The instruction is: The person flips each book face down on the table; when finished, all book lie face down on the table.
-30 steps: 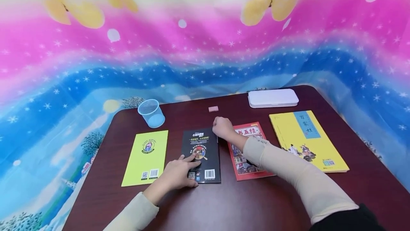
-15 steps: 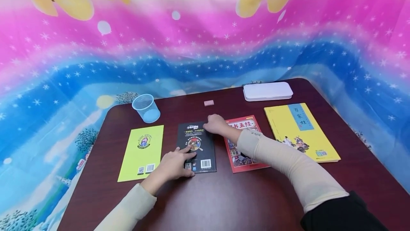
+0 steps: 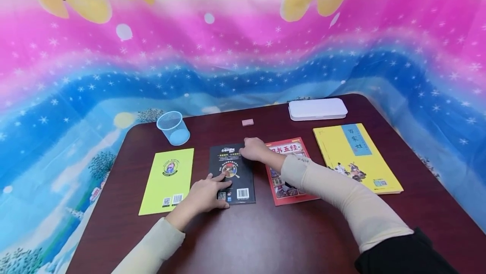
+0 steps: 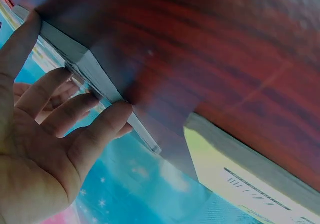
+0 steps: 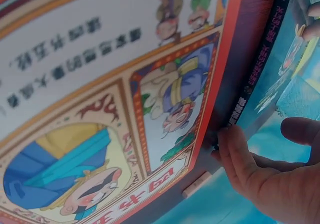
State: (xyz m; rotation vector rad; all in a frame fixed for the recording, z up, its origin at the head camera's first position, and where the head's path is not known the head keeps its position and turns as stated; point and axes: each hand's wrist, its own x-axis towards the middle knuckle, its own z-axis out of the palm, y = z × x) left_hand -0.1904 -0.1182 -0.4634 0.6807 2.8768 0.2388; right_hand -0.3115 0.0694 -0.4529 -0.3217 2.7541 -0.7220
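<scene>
Worktop [image 3: 243, 244] carries the black book [image 3: 247, 177] between the lime book [image 3: 153, 193] and the red book [image 3: 282, 193], well in from the left and far edges. The hands work apart: the left hand [image 3: 205, 193] spreads its fingers over the cover, thumb by the near edge; the right hand [image 3: 256, 150] touches the book's far right corner, thumb free of its fingers. Such opposed contact probably stops the book turning. The eraser [image 3: 247, 122] sits near the worktop's far edge, perhaps out of the way.

1. Wears cream left forearm sleeve [image 3: 153, 242], wide at cuff.
2. Wears cream right forearm sleeve [image 3: 339, 193], with faint grey marking near wrist.
3. Shows black upper right sleeve [image 3: 402, 252].
4. Bares left hand [image 3: 206, 193] and right hand [image 3: 256, 150].
</scene>
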